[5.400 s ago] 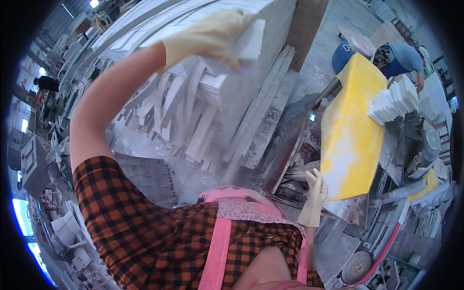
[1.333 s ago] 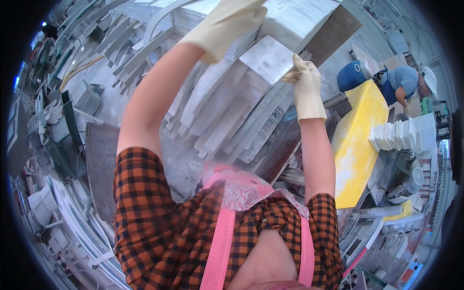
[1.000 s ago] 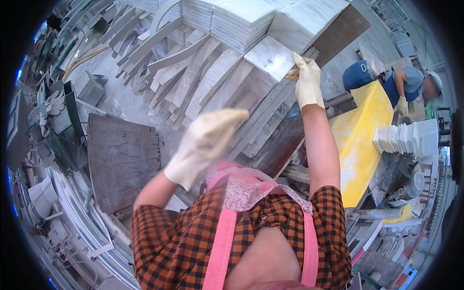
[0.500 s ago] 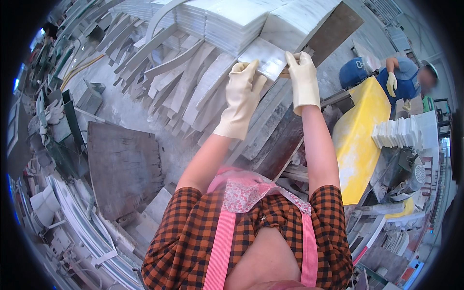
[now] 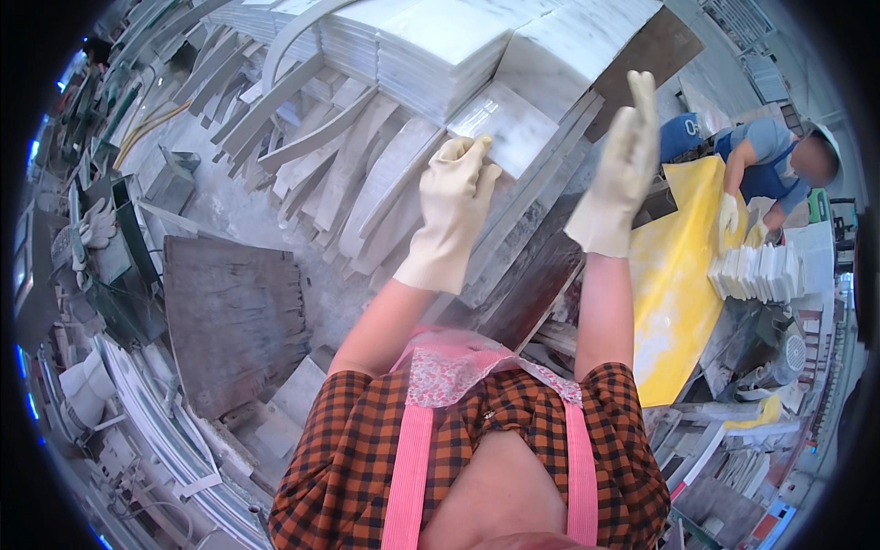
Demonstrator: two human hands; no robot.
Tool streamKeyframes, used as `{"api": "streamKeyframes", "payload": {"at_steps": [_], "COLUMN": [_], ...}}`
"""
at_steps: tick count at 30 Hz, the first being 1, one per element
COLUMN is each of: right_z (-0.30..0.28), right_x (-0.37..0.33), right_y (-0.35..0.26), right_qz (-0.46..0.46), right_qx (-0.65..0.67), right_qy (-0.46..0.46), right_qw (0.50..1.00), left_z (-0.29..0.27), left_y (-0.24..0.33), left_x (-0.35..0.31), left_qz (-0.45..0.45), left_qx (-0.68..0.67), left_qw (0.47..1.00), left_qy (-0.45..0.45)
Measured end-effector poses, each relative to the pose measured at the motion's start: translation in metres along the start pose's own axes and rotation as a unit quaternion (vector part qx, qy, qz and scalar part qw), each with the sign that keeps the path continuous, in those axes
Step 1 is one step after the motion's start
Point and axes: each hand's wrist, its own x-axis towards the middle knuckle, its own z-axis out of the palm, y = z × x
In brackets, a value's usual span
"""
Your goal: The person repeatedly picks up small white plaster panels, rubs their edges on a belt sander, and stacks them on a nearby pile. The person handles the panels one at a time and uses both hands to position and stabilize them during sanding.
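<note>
A white, grey-veined marble tile (image 5: 506, 130) lies tilted against the front of the tile stack, its glossy face up. My left hand (image 5: 454, 188), in a cream rubber glove, is closed at the tile's near left edge, thumb and fingertips pinching there. Away to the right of the tile, my right hand (image 5: 628, 160) is raised in a matching glove. Its fingers are stretched out and nothing is in it. Behind the tile rise neat stacks of white marble tiles (image 5: 431, 60).
Curved grey stone offcuts (image 5: 367, 170) lean in a row left of the tile. A brown board (image 5: 234, 325) stands at left. On the right are a yellow sheet-covered surface (image 5: 674, 293), a row of white tiles (image 5: 761, 272) and a co-worker (image 5: 770, 160) in blue bending over them.
My right hand has let go of the tile and moved right, fingers straightened. My left hand stays at the tile's edge, slightly nearer me. The co-worker has leaned down toward the white tiles.
</note>
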Motion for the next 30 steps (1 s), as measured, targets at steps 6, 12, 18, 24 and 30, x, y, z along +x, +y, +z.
{"api": "streamKeyframes", "payload": {"at_steps": [6, 12, 18, 24, 30], "right_z": [0.066, 0.075, 0.060, -0.018, -0.096], "right_x": [0.001, -0.001, 0.007, -0.020, -0.102], "right_y": [0.033, 0.044, 0.045, 0.045, 0.045], "right_qz": [-0.040, -0.036, -0.097, 0.023, 0.219], "right_qx": [0.010, -0.006, -0.055, 0.108, 0.136], "right_qy": [0.016, 0.031, -0.012, 0.032, -0.045], "right_qw": [0.999, 0.999, 0.994, 0.993, 0.965], "left_z": [-0.003, -0.006, -0.016, -0.054, -0.118], "left_y": [0.003, 0.004, -0.001, 0.004, 0.005], "left_x": [-0.001, 0.005, 0.012, 0.017, -0.085], "left_qz": [-0.049, -0.043, -0.087, -0.193, -0.231], "left_qx": [-0.013, 0.029, -0.048, -0.298, -0.233], "left_qw": [0.998, 0.998, 0.993, 0.933, 0.945], "left_qy": [-0.030, -0.044, -0.061, -0.054, 0.007]}}
